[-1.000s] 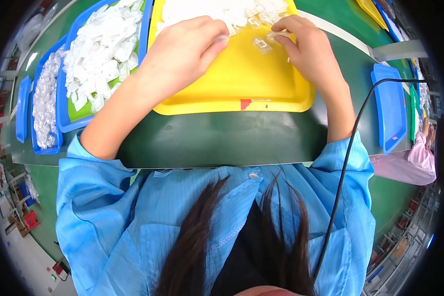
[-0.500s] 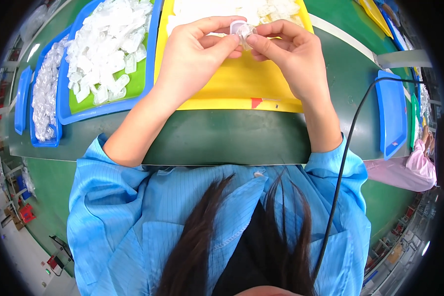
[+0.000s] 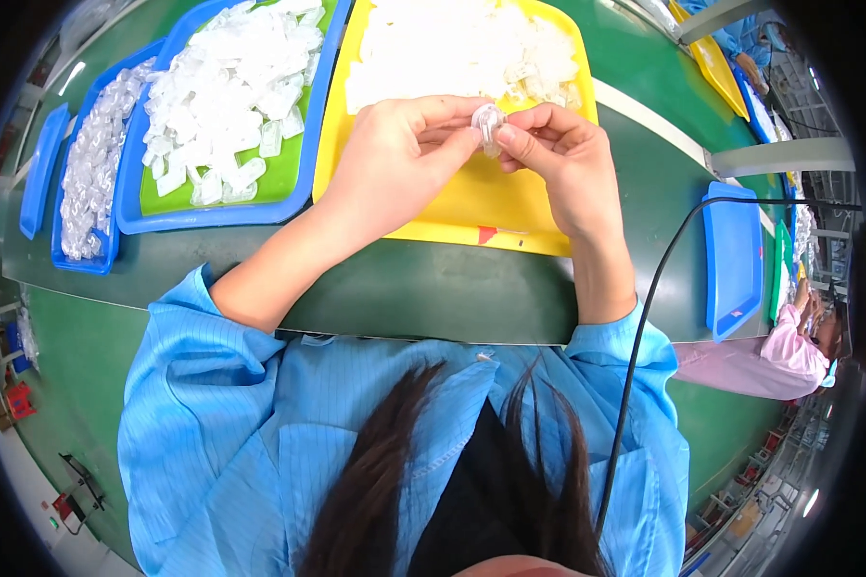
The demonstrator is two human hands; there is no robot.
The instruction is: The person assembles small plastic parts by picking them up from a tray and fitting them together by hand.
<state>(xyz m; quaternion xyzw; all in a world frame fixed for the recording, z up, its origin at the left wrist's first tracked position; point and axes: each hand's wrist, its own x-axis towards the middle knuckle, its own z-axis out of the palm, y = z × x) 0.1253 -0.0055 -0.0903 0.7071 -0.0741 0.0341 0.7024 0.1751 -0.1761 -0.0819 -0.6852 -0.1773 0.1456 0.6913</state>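
Between both hands, over the yellow tray [image 3: 471,207], I hold a small clear plastic piece [image 3: 488,119] with a rounded end. My left hand [image 3: 404,159] pinches its left side between thumb and fingers. On the other side, my right hand [image 3: 558,154] is closed on it with thumb and forefinger. Whitish translucent parts [image 3: 452,48] lie heaped in the far half of the yellow tray. How the held piece is made up is too small to tell.
Left of it stands a blue tray [image 3: 216,219] with a green bottom and clear plastic parts [image 3: 226,96]. Beyond is a narrower blue tray [image 3: 87,262] of clear pieces. A black cable [image 3: 645,327] hangs at right, near another blue tray [image 3: 736,260]. A person in pink [image 3: 755,365] sits further right.
My view has shifted, so trays and hands appear lower. The clear piece has turned between my fingers, its rounded end now facing up. Both hands still hold it.
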